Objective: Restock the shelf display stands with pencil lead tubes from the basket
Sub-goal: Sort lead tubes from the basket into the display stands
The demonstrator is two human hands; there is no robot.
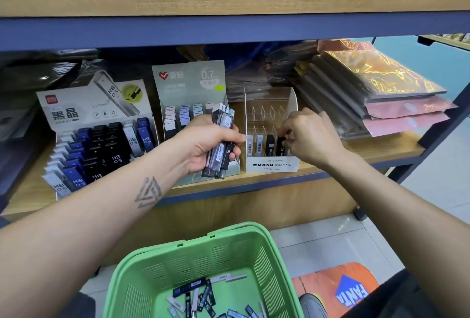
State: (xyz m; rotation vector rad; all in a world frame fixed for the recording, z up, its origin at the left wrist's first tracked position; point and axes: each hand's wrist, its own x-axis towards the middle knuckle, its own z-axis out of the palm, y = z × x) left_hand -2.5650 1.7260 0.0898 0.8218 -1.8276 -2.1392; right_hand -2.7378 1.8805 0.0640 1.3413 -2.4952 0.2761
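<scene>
On the shelf, right hand pinches a black tube; left hand grips a bundle

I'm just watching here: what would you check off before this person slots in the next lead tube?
1. Right hand has seated the black tube in the clear stand: cannot tell, fingers are on it.
2. Left hand grips a spare bundle of tubes: ok.
3. Free slots in the stand's back row: ok, it looks bare.
4. Front row has room: cannot tell, the right hand hides its end.
5. Green basket holds more tubes: ok.
6. Stand sits square on the shelf: ok.
</scene>
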